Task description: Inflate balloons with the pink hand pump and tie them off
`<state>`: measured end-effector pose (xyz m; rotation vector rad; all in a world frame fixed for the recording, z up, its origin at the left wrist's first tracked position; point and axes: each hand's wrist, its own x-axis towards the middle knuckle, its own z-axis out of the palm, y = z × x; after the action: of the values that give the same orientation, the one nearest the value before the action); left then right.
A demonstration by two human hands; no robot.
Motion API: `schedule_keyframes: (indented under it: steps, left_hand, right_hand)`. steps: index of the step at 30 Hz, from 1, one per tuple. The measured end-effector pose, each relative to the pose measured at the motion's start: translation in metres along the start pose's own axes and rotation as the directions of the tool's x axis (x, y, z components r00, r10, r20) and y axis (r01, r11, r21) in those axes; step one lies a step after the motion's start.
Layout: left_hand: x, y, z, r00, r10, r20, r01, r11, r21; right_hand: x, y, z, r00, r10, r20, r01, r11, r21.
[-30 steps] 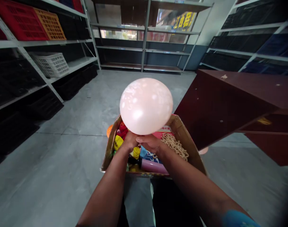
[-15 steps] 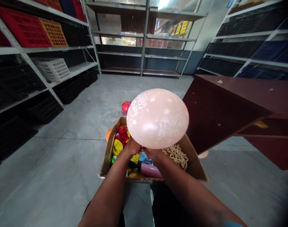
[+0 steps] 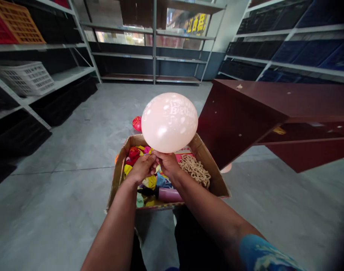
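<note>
An inflated pale pink balloon [image 3: 169, 122] with white printing stands above my hands, its neck end down between them. My left hand [image 3: 145, 166] is closed, with its fingertips pinched at the balloon's neck. Beside it my right hand [image 3: 168, 162] is closed around the neck just under the balloon's body; the neck itself is mostly hidden by fingers. Below both hands is an open cardboard box [image 3: 214, 171]. Inside lie several limp coloured balloons [image 3: 133, 153], a pink hand pump [image 3: 169, 195] with a black end, and a heap of beige knotted cord or rings [image 3: 196, 170].
A red balloon [image 3: 137, 123] lies on the floor behind the box. To the right, a dark red wooden table [image 3: 245, 113] is tipped on its side. Metal shelves [image 3: 155, 56] line the back and both sides, holding a white basket [image 3: 27, 77] and dark crates at left.
The balloon turns, so different printing faces me, and it appears smaller and farther from me. My hands stay at its neck, with more of the fingers showing. The whole view shifts.
</note>
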<state>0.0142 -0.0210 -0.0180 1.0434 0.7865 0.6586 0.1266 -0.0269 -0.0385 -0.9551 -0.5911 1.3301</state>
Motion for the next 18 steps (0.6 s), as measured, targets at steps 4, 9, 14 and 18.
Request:
schedule_keyframes:
  steps: [4,9,14,18]
  left_hand:
    - [0.002,0.0,0.003,1.0,-0.003,0.008,0.005,0.978,-0.209]
    - [0.009,0.001,0.004,0.994,-0.105,-0.007,0.089,0.87,-0.484]
    - [0.012,0.004,-0.001,0.982,-0.158,-0.106,0.058,0.779,-0.625]
    - [0.007,0.01,-0.005,0.983,-0.134,-0.125,0.017,0.747,-0.665]
  right_hand:
    - [0.001,-0.005,0.004,0.998,0.06,0.014,-0.061,0.997,0.042]
    - [-0.001,-0.009,0.005,0.964,0.215,0.157,-0.221,0.975,0.026]
    - [-0.002,-0.028,-0.027,0.845,0.423,0.326,-0.345,0.898,-0.272]
    - [0.008,-0.056,-0.089,0.985,0.153,0.085,-0.038,0.661,-0.75]
